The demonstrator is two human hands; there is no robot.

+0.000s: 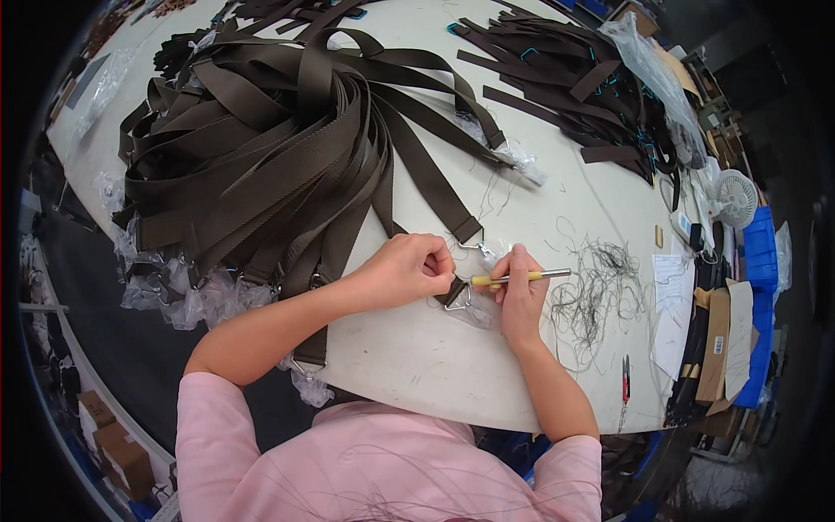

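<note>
My left hand (409, 271) is closed in a pinch over a dark olive strap end with a metal buckle (454, 297) and clear plastic wrap; what the fingertips hold is too small to make out. My right hand (520, 300) grips a yellow pen-like tool (496, 279) with a metal shaft, its tip beside my left fingertips and the buckle. Just above, another strap (435, 190) ends in a metal hook in plastic. A large pile of straps (261, 174) with bagged hardware covers the left of the white table (409, 357).
Loose threads (591, 296) and red-handled snips (625, 379) lie to the right, near papers (668, 313). A second strap bundle with teal clips (574, 78) is at the back right. A white fan (736, 196), blue bins (761, 252) and cardboard (720, 344) line the right side.
</note>
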